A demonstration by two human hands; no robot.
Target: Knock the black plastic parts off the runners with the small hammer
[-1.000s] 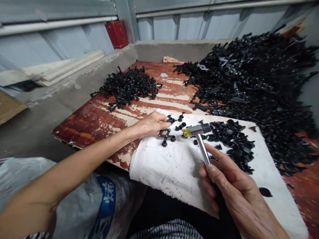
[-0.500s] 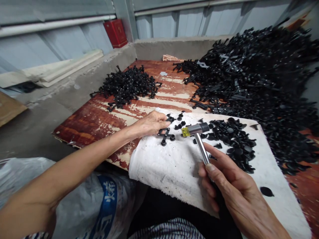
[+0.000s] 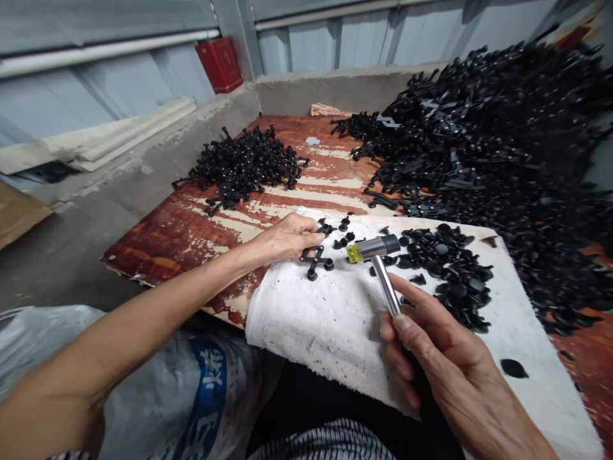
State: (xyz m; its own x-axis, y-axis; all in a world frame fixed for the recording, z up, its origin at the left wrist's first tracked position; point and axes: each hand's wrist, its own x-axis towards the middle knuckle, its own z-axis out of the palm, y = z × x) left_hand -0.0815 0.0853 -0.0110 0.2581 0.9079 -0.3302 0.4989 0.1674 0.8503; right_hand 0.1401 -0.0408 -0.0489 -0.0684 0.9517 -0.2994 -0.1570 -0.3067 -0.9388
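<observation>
My left hand pinches a black linked piece made of crossed flat bars with round feet, held over the white cloth. Part of that piece lies hidden behind my fingers. Wrapped around the dark handle of a small mallet is my right hand. The mallet has a metal neck, a yellow face pointing left and a black face on the right. Its head hovers above the cloth, to the right of the linked piece and apart from it. Several small black caps lie between the two.
Loose black round caps are heaped on the cloth's right side. A pile of black linked parts lies on the worn red board, and a far larger heap fills the right. A plastic bag sits at lower left.
Both hands keep nearly the same pose and the mallet stays raised. The whole view has shifted very slightly.
</observation>
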